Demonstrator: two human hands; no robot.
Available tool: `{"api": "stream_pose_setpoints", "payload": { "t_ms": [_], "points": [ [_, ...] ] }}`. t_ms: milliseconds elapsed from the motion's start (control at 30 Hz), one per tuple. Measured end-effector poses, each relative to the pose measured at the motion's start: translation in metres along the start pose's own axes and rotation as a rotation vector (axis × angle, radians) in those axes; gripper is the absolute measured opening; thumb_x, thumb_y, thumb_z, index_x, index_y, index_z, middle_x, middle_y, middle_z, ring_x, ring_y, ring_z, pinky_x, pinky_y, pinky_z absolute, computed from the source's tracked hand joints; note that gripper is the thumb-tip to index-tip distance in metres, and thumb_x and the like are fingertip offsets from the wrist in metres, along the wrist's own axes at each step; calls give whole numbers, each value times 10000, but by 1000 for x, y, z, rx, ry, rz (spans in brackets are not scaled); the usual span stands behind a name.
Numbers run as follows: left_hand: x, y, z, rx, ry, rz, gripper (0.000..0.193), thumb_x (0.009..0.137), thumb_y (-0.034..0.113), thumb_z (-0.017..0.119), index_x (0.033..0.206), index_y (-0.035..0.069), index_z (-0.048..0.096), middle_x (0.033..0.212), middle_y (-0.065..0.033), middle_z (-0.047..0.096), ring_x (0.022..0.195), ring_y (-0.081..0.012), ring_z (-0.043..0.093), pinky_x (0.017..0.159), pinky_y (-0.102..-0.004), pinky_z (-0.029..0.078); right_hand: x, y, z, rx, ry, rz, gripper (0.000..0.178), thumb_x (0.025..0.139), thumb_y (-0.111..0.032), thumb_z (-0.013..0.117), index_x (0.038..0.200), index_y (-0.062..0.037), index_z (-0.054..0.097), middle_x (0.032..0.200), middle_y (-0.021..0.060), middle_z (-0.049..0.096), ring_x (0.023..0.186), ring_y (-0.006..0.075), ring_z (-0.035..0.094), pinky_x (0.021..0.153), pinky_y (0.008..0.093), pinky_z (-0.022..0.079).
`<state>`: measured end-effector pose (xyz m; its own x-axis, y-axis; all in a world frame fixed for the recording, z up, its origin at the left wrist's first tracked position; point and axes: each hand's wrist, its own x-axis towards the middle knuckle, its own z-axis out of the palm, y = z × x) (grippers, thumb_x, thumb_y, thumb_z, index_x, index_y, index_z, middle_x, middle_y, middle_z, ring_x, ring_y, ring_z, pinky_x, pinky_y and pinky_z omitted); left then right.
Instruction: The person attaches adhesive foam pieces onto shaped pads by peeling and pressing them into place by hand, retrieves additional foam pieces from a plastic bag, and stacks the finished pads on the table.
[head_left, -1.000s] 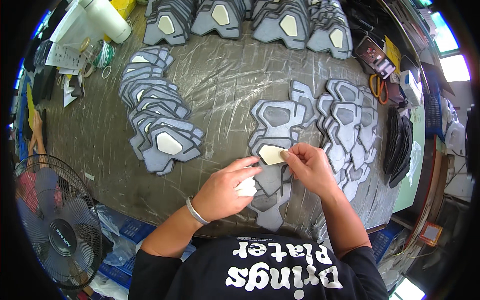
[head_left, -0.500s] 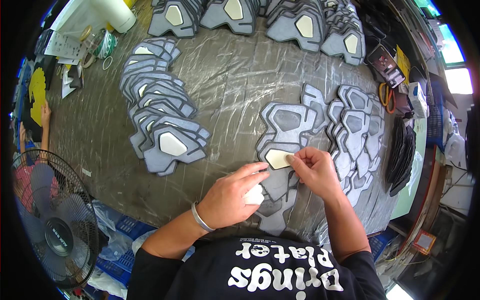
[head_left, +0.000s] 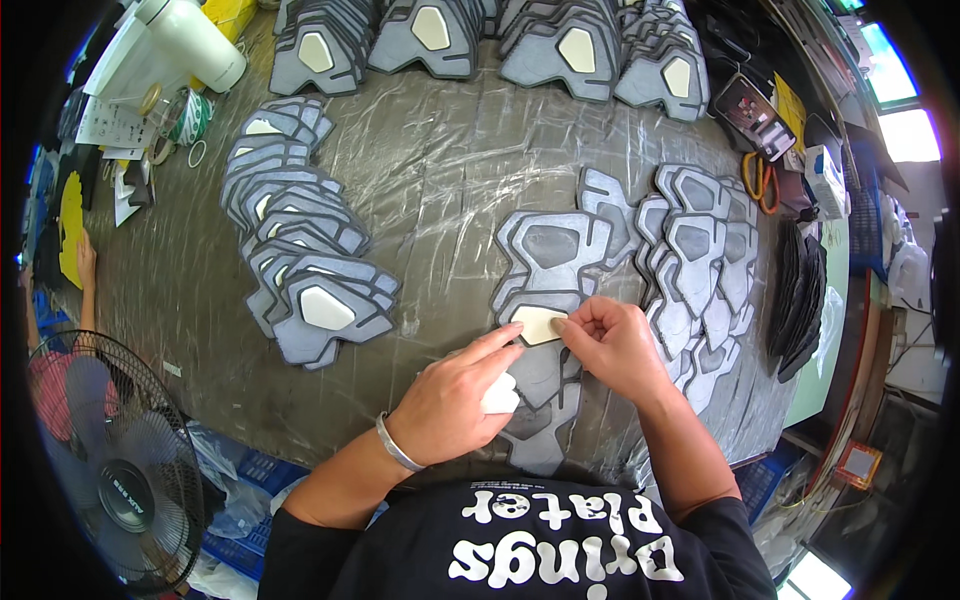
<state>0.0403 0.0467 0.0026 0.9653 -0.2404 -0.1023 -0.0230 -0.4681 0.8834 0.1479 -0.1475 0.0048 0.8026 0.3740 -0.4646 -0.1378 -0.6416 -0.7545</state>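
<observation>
Under the cream patch [head_left: 539, 324], bench [head_left: 430, 180]: dark, film-covered.
Grey panels [head_left: 694, 240]: overlapping, left, right and beyond the patch.
Left hand [head_left: 448, 400]: curled round a white bundle [head_left: 500, 395], a fingertip touching the patch's left end.
Right hand [head_left: 618, 345]: pinching the patch's right end.
Cream patch: over a grey panel [head_left: 537, 300]; full contact unclear.

Cream insert [head_left: 540, 325]; blue-grey panels [head_left: 553, 278] with darker grey outlines; grey-brown tabletop [head_left: 430, 230] streaked with pale reflections; black shirt [head_left: 340, 560] bearing white lettering; off-white bottle [head_left: 195, 45]; black fan [head_left: 126, 494]; yellow sheet [head_left: 71, 230].
</observation>
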Motion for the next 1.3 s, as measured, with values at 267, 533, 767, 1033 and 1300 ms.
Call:
{"api": "stream_pose_setpoints", "payload": {
  "t_ms": [267, 533, 767, 1033, 1300],
  "points": [
    [1, 6, 0, -7, 21, -57, 498, 689, 55, 649, 1176, -22, 574, 1350, -157, 515, 1141, -342, 569, 927, -385, 485, -5, -13, -7, -366, 145, -241, 269, 763, -194, 760, 919, -4, 650, 826, 107, 628, 629, 234, 616, 579, 336, 479],
    [-1, 0, 6, -213, 194, -46, 447, 692, -6, 659, 1138, 15, 641, 1347, -142, 532, 1179, -292, 568, 978, -337, 448, 6, -29, -17, -525, -61, -424, 317, 728, -180, 752, 961, -18, 610, 929, 123, 610, 989, 319, 580, 859, 411, 438],
    [13, -17, -20, -344, 96, -57, 380, 752, 4, 643, 1131, 27, 658, 1409, -142, 489, 1242, -230, 526, 995, -314, 425, 5, -14, -5, -488, -40, -551, 230, 717, -66, 720, 908, -17, 602, 926, 142, 633, 930, 322, 608, 851, 411, 457],
    [15, -20, -34, -175, -72, -153, 341, 751, 52, 634, 1088, 4, 662, 1392, -170, 500, 1149, -231, 583, 940, -306, 457, -8, -5, 3, -458, -56, -640, 134, 739, -21, 619, 865, -33, 572, 1182, 158, 616, 1037, 327, 582, 899, 438, 431],
    [-15, -6, -32, -331, -24, -9, 309, 758, -2, 626, 1063, 22, 671, 1346, -121, 545, 1172, -210, 561, 957, -327, 448, -19, -4, -24, -136, -192, -378, 143, 785, -37, 644, 889, -8, 552, 1214, 218, 619, 1095, 327, 626, 898, 382, 489]
  ]
}}
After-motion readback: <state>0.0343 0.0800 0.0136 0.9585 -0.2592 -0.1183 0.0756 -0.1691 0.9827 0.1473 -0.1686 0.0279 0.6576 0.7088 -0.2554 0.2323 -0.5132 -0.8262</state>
